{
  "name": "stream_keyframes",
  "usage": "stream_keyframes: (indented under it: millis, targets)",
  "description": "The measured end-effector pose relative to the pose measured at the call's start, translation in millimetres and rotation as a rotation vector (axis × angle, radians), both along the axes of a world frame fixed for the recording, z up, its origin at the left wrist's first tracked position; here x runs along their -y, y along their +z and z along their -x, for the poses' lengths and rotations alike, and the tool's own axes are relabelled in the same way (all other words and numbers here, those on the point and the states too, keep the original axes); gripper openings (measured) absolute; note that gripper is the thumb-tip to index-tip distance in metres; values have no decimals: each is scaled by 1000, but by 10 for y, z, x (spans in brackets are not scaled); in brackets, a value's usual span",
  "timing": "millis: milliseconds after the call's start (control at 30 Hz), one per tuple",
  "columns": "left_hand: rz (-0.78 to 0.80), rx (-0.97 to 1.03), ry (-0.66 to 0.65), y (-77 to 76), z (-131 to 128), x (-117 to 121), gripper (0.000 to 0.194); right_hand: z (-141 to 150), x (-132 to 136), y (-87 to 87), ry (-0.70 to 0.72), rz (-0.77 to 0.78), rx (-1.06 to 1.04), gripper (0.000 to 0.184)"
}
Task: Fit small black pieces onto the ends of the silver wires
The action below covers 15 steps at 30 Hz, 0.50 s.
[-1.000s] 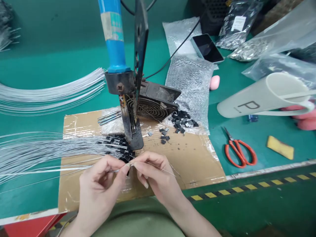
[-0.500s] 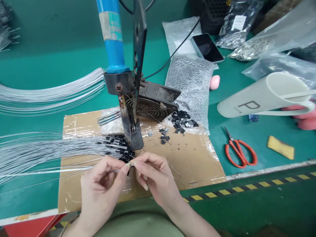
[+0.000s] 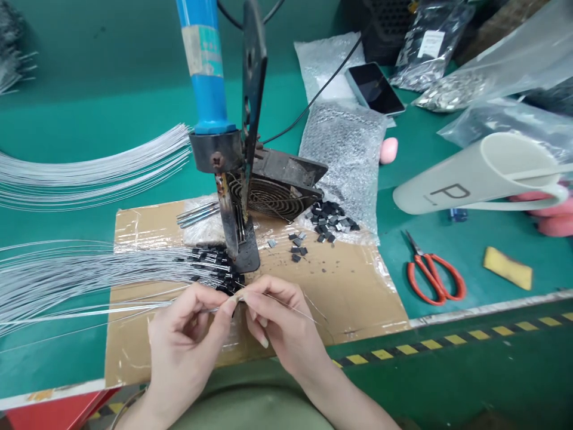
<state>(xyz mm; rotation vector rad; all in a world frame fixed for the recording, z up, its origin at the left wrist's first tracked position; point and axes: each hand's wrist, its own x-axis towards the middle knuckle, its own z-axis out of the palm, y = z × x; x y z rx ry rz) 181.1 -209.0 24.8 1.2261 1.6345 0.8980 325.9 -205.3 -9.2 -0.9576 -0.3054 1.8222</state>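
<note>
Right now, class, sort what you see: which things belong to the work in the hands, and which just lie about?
In use:
left hand
right hand
thin wire
wire bundle
black parts
soldering iron

Lying about:
scissors
phone
yellow sponge
white tube

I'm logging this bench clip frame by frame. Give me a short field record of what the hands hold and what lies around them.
left hand: pinches a thin wire at its tip
right hand: pinches the same spot from the other side
behind hands: soldering iron in stand, small fan
surface: cardboard sheet
right side: red scissors
</note>
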Motion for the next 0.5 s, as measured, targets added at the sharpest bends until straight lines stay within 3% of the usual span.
stream_keyframes:
  millis: [500]
  targets:
    - [-49, -3, 70, -34, -70, 22, 14, 58, 11, 21, -88, 8, -60, 15]
